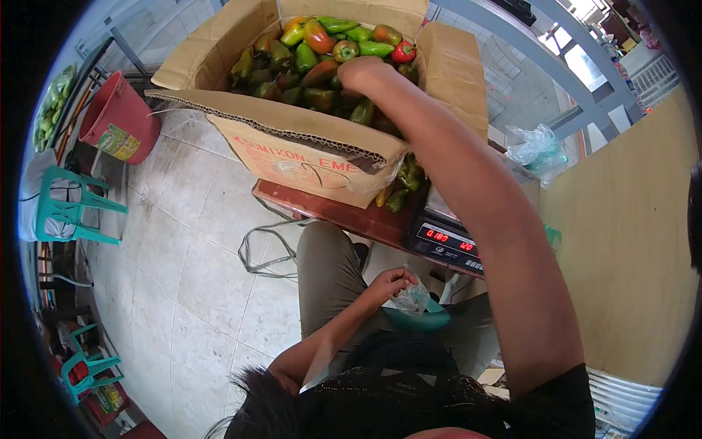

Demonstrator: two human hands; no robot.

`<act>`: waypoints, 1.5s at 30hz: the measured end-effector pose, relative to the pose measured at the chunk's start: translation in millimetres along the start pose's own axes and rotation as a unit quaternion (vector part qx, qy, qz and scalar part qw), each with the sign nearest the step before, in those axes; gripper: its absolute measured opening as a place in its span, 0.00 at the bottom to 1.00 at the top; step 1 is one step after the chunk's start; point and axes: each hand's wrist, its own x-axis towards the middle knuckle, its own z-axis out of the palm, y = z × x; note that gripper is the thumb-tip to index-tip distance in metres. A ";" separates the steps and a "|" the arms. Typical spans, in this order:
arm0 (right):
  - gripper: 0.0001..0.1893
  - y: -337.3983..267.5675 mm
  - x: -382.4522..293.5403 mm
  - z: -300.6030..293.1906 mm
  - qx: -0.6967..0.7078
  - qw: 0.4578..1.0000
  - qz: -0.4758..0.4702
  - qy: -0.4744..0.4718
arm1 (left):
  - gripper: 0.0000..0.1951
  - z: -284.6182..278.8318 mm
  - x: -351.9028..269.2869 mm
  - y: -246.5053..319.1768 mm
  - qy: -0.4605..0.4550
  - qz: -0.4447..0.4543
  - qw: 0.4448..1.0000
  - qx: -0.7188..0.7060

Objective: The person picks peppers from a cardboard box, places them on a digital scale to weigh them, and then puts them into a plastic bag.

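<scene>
Deep among the bell peppers (319, 37), my right hand (362, 76) reaches into an open cardboard box (296, 173). Its fingers are hidden, so whether it grips a pepper does not show. The peppers are mostly green, some turning orange, with one red. At my lap, my left hand (388, 286) pinches a clear plastic bag (412, 299) over a teal plastic seat edge (419, 321) between my knees. A digital scale (439, 241) with lit red figures sits below my right forearm. A few peppers (406, 178) lie between box and scale.
The box stands on a reddish-brown bench (329, 208). A wooden board (620, 236) rises at right, near a crumpled plastic bag (540, 151). On the left are a red bucket (118, 118) and a teal plastic chair (77, 206). A looped cord (263, 247) lies on the tiled floor (181, 263).
</scene>
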 end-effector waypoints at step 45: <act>0.21 -46.9 57.7 -5.9 0.132 0.960 -0.213 0.123 | 0.10 2.0 0.0 -0.5 -0.002 0.008 1.000 -0.030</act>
